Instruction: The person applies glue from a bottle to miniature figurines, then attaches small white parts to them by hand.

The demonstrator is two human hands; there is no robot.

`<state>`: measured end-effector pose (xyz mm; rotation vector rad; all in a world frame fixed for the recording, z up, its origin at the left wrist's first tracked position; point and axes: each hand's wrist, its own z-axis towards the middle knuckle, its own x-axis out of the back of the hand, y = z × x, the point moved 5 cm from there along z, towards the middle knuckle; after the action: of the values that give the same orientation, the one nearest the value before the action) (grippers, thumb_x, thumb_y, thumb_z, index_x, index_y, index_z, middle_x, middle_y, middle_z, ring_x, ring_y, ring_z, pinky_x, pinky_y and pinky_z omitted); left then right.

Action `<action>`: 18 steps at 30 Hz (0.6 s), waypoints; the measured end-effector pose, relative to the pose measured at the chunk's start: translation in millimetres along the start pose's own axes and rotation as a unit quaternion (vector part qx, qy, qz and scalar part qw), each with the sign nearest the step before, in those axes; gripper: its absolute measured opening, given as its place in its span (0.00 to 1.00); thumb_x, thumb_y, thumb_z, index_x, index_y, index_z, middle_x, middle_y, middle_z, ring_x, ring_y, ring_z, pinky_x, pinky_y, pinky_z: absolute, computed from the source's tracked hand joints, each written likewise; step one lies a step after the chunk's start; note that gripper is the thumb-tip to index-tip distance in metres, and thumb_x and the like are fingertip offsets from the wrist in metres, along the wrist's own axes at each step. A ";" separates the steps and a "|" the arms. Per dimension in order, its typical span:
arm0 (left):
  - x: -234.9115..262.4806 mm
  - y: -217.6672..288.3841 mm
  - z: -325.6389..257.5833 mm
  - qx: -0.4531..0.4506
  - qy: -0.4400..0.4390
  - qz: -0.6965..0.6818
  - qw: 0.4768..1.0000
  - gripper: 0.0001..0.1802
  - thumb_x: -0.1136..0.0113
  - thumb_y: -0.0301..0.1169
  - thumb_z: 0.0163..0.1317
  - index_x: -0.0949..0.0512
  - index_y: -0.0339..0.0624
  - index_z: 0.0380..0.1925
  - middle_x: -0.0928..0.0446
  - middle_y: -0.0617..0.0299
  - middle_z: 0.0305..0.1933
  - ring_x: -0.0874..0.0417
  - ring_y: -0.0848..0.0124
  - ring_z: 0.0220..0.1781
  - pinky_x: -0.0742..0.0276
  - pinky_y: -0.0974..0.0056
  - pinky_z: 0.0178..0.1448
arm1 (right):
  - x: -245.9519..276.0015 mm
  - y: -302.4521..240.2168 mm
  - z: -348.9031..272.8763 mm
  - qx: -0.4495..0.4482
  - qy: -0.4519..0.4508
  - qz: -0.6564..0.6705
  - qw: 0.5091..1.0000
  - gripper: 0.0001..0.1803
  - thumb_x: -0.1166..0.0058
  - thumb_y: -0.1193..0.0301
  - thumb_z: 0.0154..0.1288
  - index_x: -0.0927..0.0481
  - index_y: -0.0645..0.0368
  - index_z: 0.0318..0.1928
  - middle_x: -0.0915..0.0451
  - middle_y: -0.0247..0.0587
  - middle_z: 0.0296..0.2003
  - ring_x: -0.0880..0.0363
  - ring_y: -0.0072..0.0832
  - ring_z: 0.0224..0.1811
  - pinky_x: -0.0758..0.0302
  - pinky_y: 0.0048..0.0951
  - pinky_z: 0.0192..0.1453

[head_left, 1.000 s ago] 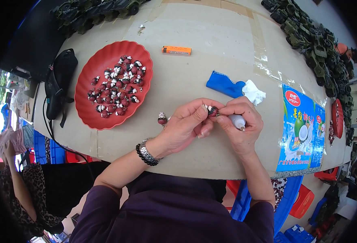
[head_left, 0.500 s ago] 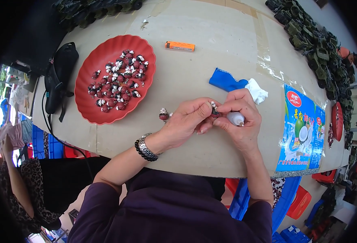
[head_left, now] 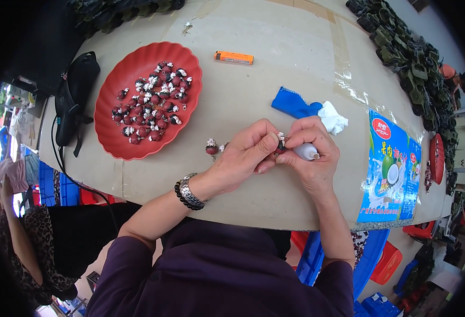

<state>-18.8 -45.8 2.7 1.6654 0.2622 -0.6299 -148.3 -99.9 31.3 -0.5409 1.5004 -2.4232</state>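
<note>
Between the fingertips of my left hand [head_left: 245,150] is a small dark red and white figurine charm [head_left: 280,143]. My right hand [head_left: 317,153] meets it from the other side, its thumb and forefinger at the charm. A small white squeeze bottle [head_left: 307,152] is tucked in that same hand, its tip pointing right and down. Left of my hands, another charm [head_left: 211,147] stands on the table, with part of one more beside it. A red scalloped dish [head_left: 106,124] at the left holds many similar charms.
An orange box [head_left: 234,57] lies beyond my hands. A blue cloth [head_left: 296,103] and a crumpled white tissue [head_left: 331,118] are just past my right hand. A blue printed sheet [head_left: 391,174] is taped at the right. A black pouch [head_left: 76,100] lies far left; a person's arm [head_left: 19,227] shows beyond.
The whole view has shifted slightly. The charm stays between my fingers, and the bottle in my right hand has turned a little.
</note>
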 end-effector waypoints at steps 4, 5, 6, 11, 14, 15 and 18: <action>-1.2 0.0 0.2 -0.009 -0.001 -0.006 1.000 0.15 0.55 0.43 0.73 0.33 0.42 0.38 0.32 0.68 0.30 0.38 0.83 0.24 0.43 0.76 0.27 | 1.2 -0.8 1.3 0.011 0.001 0.003 1.000 0.16 0.27 0.81 0.34 0.21 0.60 0.27 0.24 0.35 0.32 0.25 0.26 0.38 0.28 0.26 0.39; -1.4 0.0 0.4 -0.011 0.000 -0.008 1.000 0.15 0.55 0.43 0.73 0.33 0.42 0.38 0.32 0.68 0.30 0.38 0.83 0.24 0.43 0.76 0.27 | 1.5 -1.3 1.4 0.017 -0.001 0.005 1.000 0.16 0.27 0.81 0.34 0.21 0.60 0.27 0.24 0.35 0.31 0.25 0.27 0.38 0.28 0.26 0.39; -1.1 -0.7 0.1 -0.010 -0.001 -0.007 1.000 0.15 0.55 0.43 0.73 0.33 0.42 0.38 0.32 0.68 0.30 0.38 0.83 0.24 0.43 0.76 0.27 | 1.0 -1.4 1.7 0.016 0.000 0.005 1.000 0.16 0.27 0.81 0.34 0.21 0.60 0.27 0.24 0.35 0.31 0.25 0.27 0.38 0.28 0.26 0.39; -1.8 0.6 0.0 -0.024 -0.007 0.001 1.000 0.14 0.55 0.42 0.74 0.33 0.42 0.39 0.31 0.68 0.31 0.38 0.83 0.25 0.43 0.75 0.28 | 0.9 -2.4 2.5 0.019 -0.008 0.018 1.000 0.16 0.28 0.82 0.36 0.22 0.60 0.26 0.24 0.36 0.31 0.25 0.28 0.37 0.29 0.27 0.39; -2.1 -0.9 0.6 -0.031 -0.006 -0.001 1.000 0.13 0.55 0.41 0.74 0.32 0.42 0.39 0.31 0.68 0.30 0.38 0.83 0.25 0.43 0.75 0.28 | 0.7 -1.5 2.9 0.006 -0.008 0.036 0.999 0.15 0.28 0.82 0.36 0.22 0.60 0.26 0.24 0.36 0.30 0.26 0.28 0.37 0.30 0.27 0.40; -2.4 -1.1 0.4 -0.030 -0.006 0.000 1.000 0.13 0.55 0.41 0.74 0.32 0.42 0.39 0.31 0.68 0.30 0.38 0.83 0.25 0.43 0.75 0.28 | 0.7 -1.9 3.0 0.006 -0.007 0.036 0.999 0.15 0.28 0.82 0.36 0.22 0.60 0.26 0.24 0.36 0.30 0.26 0.28 0.37 0.30 0.27 0.40; -2.1 -1.1 0.0 -0.027 0.000 -0.010 1.000 0.14 0.55 0.42 0.74 0.32 0.42 0.39 0.31 0.68 0.31 0.38 0.82 0.24 0.43 0.76 0.27 | 0.2 -0.1 2.9 -0.008 -0.012 0.054 0.998 0.15 0.28 0.82 0.37 0.23 0.59 0.25 0.25 0.36 0.30 0.26 0.28 0.37 0.30 0.27 0.40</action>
<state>-21.1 -45.2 2.9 1.6134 0.2943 -0.6325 -147.3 -102.2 32.7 -0.4765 1.5003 -2.3177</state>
